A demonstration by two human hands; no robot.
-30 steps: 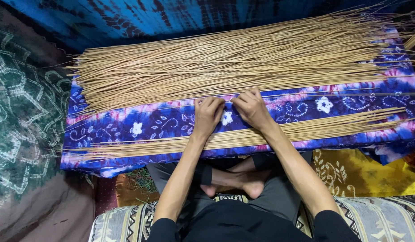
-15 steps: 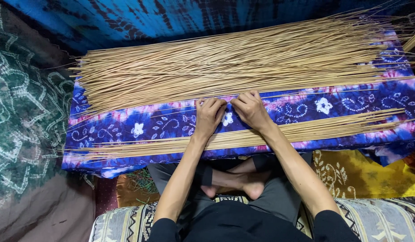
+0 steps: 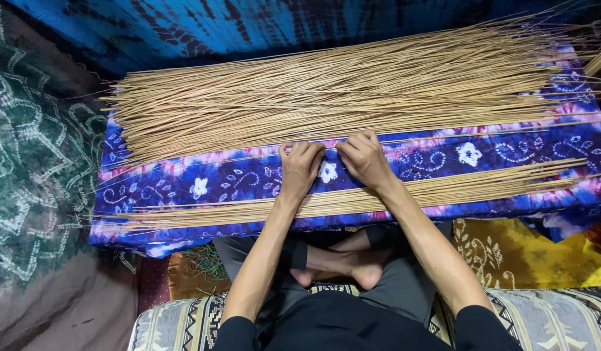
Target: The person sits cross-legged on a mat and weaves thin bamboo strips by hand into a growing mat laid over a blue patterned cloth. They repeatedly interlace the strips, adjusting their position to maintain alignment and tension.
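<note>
Blk sleeves, grey trousers, barefoot

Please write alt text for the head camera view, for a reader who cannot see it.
A seated person's left hand and right hand press fingertips on thin tan sticks at the near edge of a large pile, on a blue flowered cloth.

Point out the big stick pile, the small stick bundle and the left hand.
big stick pile (image 3: pixel 352 84), head view, middle of the heap
small stick bundle (image 3: pixel 508 185), head view, right stretch
left hand (image 3: pixel 300 168), head view, back of hand
</note>
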